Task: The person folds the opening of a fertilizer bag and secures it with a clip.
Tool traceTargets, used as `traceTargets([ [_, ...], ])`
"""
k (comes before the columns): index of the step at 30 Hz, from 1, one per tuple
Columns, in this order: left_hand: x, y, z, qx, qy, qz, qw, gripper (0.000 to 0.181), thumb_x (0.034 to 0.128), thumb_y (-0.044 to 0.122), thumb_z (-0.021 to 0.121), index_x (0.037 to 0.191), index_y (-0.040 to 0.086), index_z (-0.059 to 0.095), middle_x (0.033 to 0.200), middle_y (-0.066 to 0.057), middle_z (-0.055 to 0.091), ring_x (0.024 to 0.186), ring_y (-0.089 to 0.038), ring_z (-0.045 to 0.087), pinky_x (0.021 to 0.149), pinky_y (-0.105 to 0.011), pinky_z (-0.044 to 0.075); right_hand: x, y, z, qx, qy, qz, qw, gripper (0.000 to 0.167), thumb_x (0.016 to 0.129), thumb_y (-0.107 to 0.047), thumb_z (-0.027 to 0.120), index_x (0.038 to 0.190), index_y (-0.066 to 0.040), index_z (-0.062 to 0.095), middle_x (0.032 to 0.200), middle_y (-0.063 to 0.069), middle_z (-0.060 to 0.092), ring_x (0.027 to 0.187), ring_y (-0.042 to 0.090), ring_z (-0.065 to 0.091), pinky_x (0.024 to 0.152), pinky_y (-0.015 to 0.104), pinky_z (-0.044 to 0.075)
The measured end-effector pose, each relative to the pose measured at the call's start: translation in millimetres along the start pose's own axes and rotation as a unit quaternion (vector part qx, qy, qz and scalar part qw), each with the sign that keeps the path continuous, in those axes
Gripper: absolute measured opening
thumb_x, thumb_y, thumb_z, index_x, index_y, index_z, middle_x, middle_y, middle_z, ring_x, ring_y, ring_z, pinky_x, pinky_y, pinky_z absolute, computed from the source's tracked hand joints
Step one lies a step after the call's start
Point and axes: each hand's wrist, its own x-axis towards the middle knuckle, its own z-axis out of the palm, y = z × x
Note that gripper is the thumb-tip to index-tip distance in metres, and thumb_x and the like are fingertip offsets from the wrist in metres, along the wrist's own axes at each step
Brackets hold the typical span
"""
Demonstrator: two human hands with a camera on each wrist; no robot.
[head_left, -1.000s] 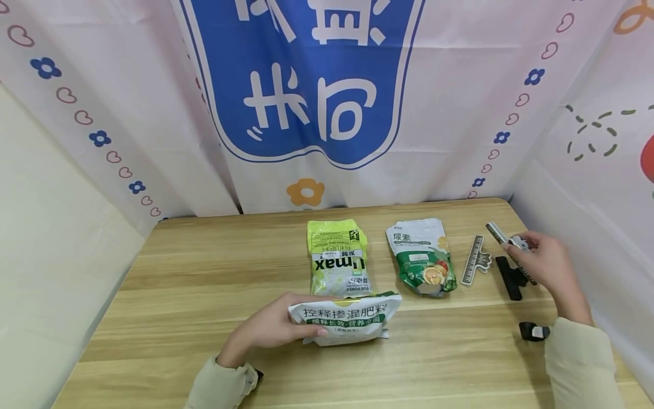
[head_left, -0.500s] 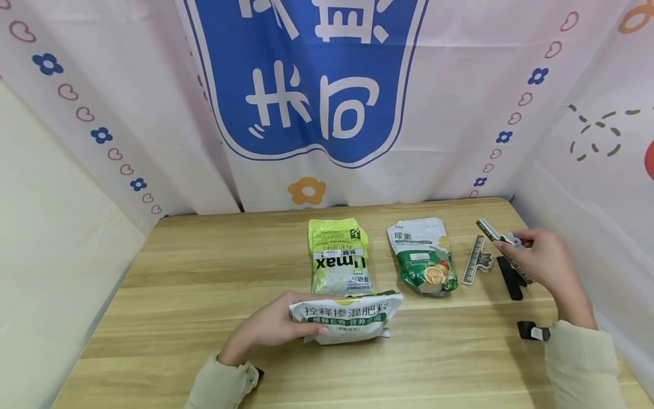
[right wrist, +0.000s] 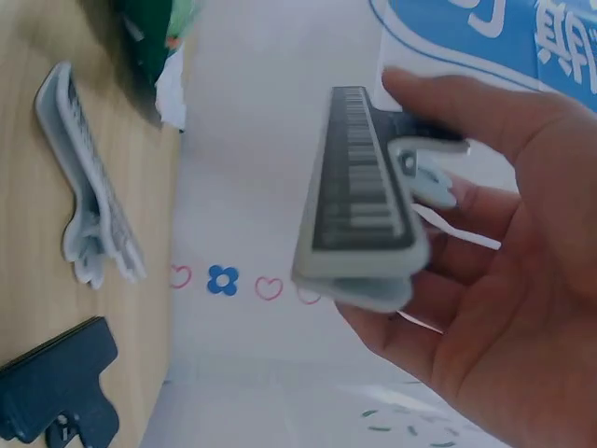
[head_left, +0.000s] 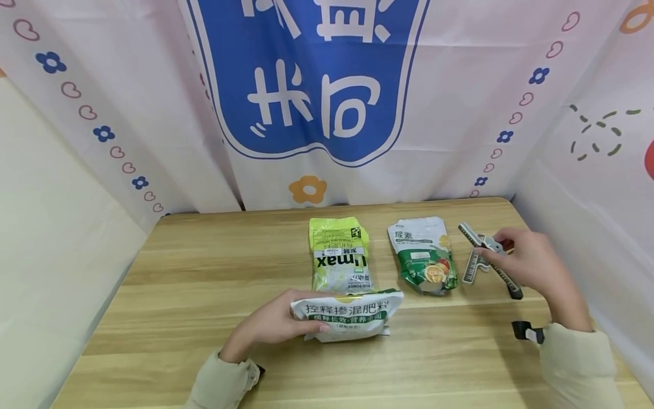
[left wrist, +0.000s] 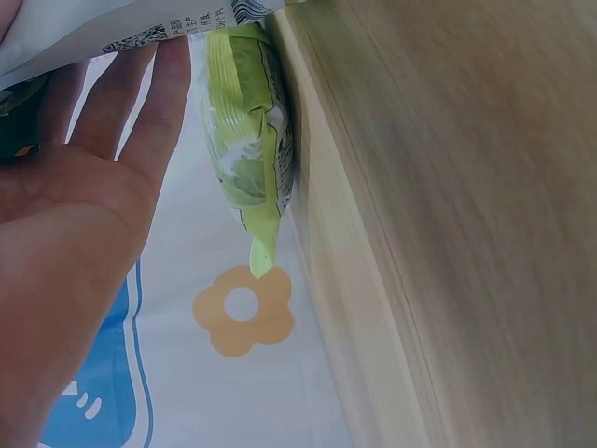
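In the head view my left hand (head_left: 276, 321) grips the left end of a white-and-green fertilizer bag (head_left: 352, 326), thumb on its front. That bag stands upright, its top toward me. Fingers reach behind the bag (left wrist: 84, 37) in the left wrist view. At the right, my right hand (head_left: 536, 267) pinches a bag clip (right wrist: 359, 177) with a piano-key pattern, held above the table. A similar clip (head_left: 471, 270) lies beneath, partly covered by the held one. The black clip (right wrist: 65, 383) lies on the table, mostly hidden in the head view.
A lime-green Umax bag (head_left: 337, 255) lies behind the held bag. To its right lies another white-and-green bag (head_left: 424, 255) with fruit printed on it. The wooden table (head_left: 204, 267) ends at a printed cloth backdrop (head_left: 276, 187).
My right hand has moved left with the piano-key clip, which now crosses over the similar clip on the table. The left hand and its bag have stayed nearly still.
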Motion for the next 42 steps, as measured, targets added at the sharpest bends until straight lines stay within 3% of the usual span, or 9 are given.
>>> traceTargets([
  [6,0.4,0.0,-1.3,0.001,0.003,-0.001,1.0000,0.053,0.0954,0.022,0.079,0.146,0.018,0.063,0.130,-0.007,0.076,0.100,-0.009,0.073,0.084,-0.027,0.062,-1.9,-14.3,0.0,-0.002,-0.002,-0.042,0.9991,0.030,0.091,-0.037,0.083,0.091,-0.009,0.070,0.079,0.002,0.063,0.073,0.017,0.050,0.065,0.028,0.039],
  [10,-0.5,-0.7,-1.0,0.003,0.001,-0.006,1.0000,0.054,0.0954,0.023,0.079,0.146,0.017,0.063,0.131,-0.007,0.076,0.104,-0.009,0.074,0.088,-0.027,0.061,-5.1,-19.9,1.0,0.003,-0.007,-0.063,0.9980,0.029,0.092,-0.038,0.082,0.094,-0.010,0.074,0.091,0.009,0.076,0.082,0.025,0.069,0.073,0.041,0.057],
  [13,-0.8,-0.8,-0.6,-0.001,0.000,-0.009,1.0000,0.054,0.0956,0.023,0.079,0.146,0.017,0.062,0.132,-0.007,0.075,0.106,-0.009,0.074,0.090,-0.027,0.061,-7.3,-24.8,0.5,-0.001,-0.013,-0.074,0.9972,0.027,0.093,-0.041,0.080,0.092,-0.015,0.074,0.095,0.010,0.078,0.089,0.030,0.076,0.078,0.054,0.061],
  [17,-1.2,-0.3,-0.3,-0.003,-0.001,-0.012,0.9999,0.054,0.0959,0.023,0.079,0.147,0.017,0.062,0.132,-0.007,0.075,0.108,-0.009,0.074,0.092,-0.026,0.061,-8.8,-33.1,0.1,-0.008,-0.017,-0.093,0.9955,0.022,0.093,-0.041,0.080,0.089,-0.021,0.073,0.090,0.002,0.075,0.087,0.024,0.074,0.075,0.047,0.060],
  [24,-2.3,-0.1,-0.1,-0.009,-0.003,-0.013,0.9999,0.053,0.0959,0.022,0.079,0.146,0.019,0.063,0.132,-0.007,0.075,0.108,-0.009,0.074,0.092,-0.026,0.061,-9.8,-42.1,1.9,0.001,-0.021,-0.111,0.9936,0.021,0.092,-0.037,0.083,0.096,-0.017,0.076,0.087,-0.002,0.072,0.081,0.014,0.066,0.074,0.037,0.056],
  [29,-2.7,-0.1,0.1,-0.010,-0.004,-0.014,0.9998,0.053,0.0959,0.022,0.079,0.146,0.019,0.063,0.132,-0.007,0.075,0.108,-0.009,0.074,0.091,-0.026,0.061,-9.7,-44.4,3.3,0.002,-0.008,-0.137,0.9906,0.020,0.090,-0.034,0.085,0.096,-0.017,0.077,0.078,-0.008,0.067,0.071,0.005,0.054,0.065,0.025,0.047],
  [35,-1.1,0.7,0.1,0.006,0.001,-0.010,0.9999,0.054,0.0960,0.023,0.078,0.147,0.018,0.062,0.131,-0.007,0.076,0.106,-0.008,0.074,0.090,-0.026,0.061,-10.3,-51.1,2.0,0.015,0.022,-0.163,0.9862,0.018,0.088,-0.033,0.086,0.098,-0.020,0.079,0.084,-0.009,0.074,0.075,0.000,0.060,0.069,0.029,0.054],
  [42,-0.7,2.1,-0.2,0.003,-0.004,-0.006,1.0000,0.053,0.0962,0.022,0.078,0.147,0.018,0.062,0.131,-0.008,0.076,0.102,-0.008,0.073,0.083,-0.027,0.062,-8.2,-55.4,1.6,0.034,0.039,-0.166,0.9848,0.020,0.088,-0.031,0.087,0.102,-0.017,0.081,0.085,-0.007,0.073,0.076,0.002,0.058,0.069,0.023,0.051],
])
